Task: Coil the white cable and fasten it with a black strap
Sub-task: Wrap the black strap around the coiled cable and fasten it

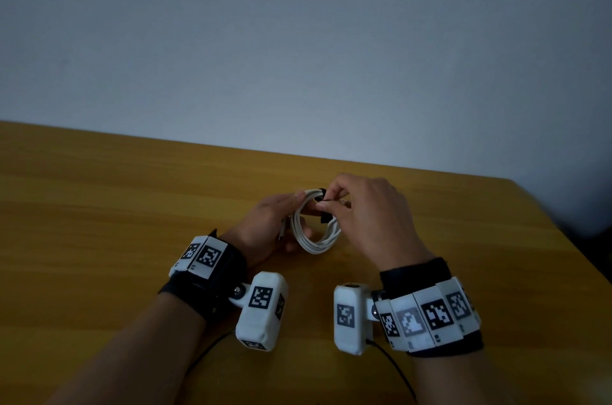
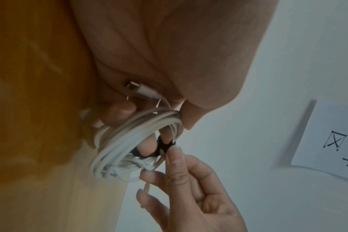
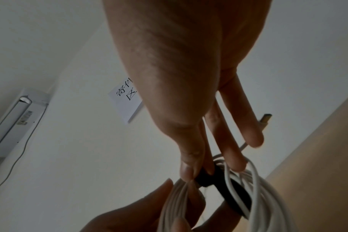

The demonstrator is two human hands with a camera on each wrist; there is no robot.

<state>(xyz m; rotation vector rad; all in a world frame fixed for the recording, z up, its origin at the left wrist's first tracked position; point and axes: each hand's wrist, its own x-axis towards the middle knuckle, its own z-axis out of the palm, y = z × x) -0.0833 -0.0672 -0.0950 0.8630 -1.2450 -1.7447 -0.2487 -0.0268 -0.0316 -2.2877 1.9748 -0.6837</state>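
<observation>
The white cable [image 1: 313, 232] is wound into a round coil of several loops, held just above the wooden table [image 1: 99, 205]. My left hand [image 1: 271, 222] grips the coil's left side, thumb and fingers around the strands [image 2: 129, 141]. One plug [image 2: 137, 89] lies against that palm. My right hand [image 1: 357, 215] pinches the black strap [image 1: 326, 205] at the coil's top right. The strap [image 3: 226, 186] passes through the loops and around one bundle of cable [image 3: 264, 196]. Another plug [image 3: 265, 120] sticks out behind the right fingers.
The table's far edge meets a plain white wall [image 1: 298, 40]. A paper note [image 3: 125, 103] with printed characters hangs on it, and a white device [image 3: 14, 122] with a thin lead is mounted further along. Thin black wires [image 1: 205, 358] trail from both wrist cameras.
</observation>
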